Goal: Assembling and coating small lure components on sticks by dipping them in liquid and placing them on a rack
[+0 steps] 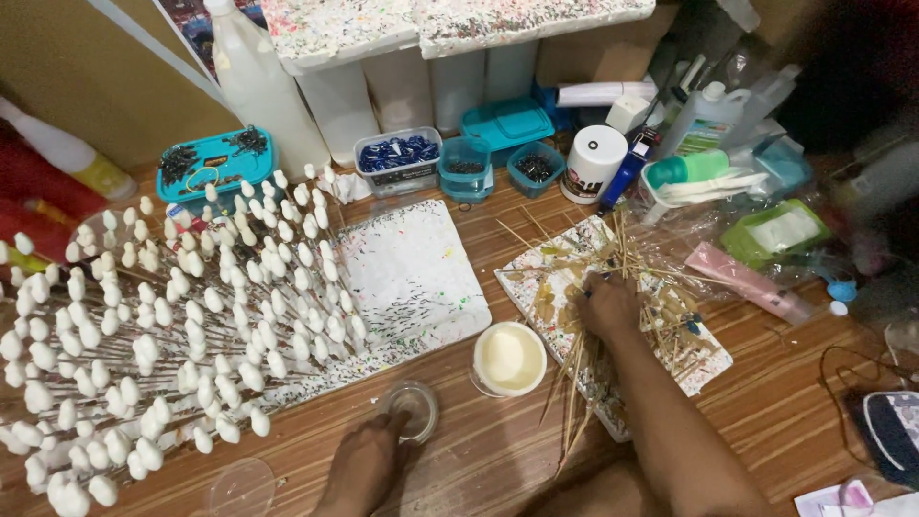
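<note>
Left hand (369, 460) nearest, cut off at the bottom edge, fingertips touching a small clear cup (414, 410); spread or curled, impossible to tell. Just beyond, a round tub of cream-white liquid (508, 357). Right hand (605, 304) further out, fingers buried in a heap of thin bamboo sticks (613, 278) on a paint-spattered board (706, 359); grip hidden. Left, white-tipped sticks (172, 325) standing massed. Farthest, teal boxes (505, 124), blurred bottles.

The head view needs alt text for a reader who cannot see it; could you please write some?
Seen from above, a person's right hand reaches into a pile of thin wooden sticks on a paint-flecked board, while the left hand rests by a small clear dish. Left stand many white-tipped sticks; a cream-filled cup sits between.
</note>
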